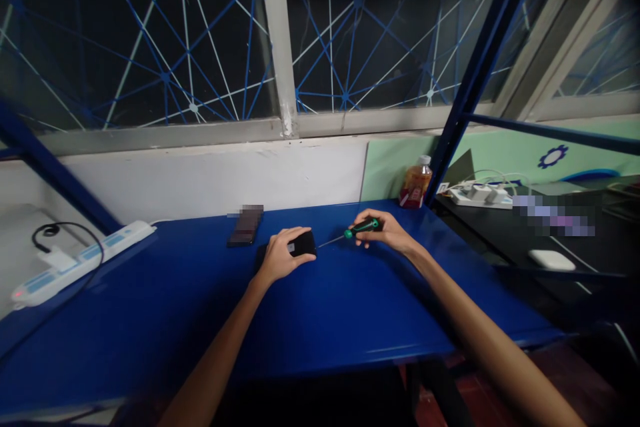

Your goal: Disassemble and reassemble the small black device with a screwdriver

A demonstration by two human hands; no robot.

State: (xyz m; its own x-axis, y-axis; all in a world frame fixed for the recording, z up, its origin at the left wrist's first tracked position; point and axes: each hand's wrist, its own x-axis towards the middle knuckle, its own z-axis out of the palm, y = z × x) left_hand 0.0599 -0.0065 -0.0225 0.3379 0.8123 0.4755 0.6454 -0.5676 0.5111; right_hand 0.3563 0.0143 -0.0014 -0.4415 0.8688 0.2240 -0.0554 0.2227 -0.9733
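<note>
My left hand (284,255) is closed around a flat black box-like device (304,244) lying on the blue table. Its thumb lies along the near edge and the fingers reach over the far edge, so part of the device is hidden. In my right hand (383,230) is a screwdriver (369,227) with a green and black handle, held nearly level. The thin metal shaft points left, its tip at or close to the device's right end; whether they touch I cannot tell.
A dark phone (245,227) lies behind my left hand. At the left is a white power strip (85,263) with a black cable. A drink bottle (416,183) stands at the back right corner of the blue table (320,320). Another power strip (480,196) sits on the black desk to the right.
</note>
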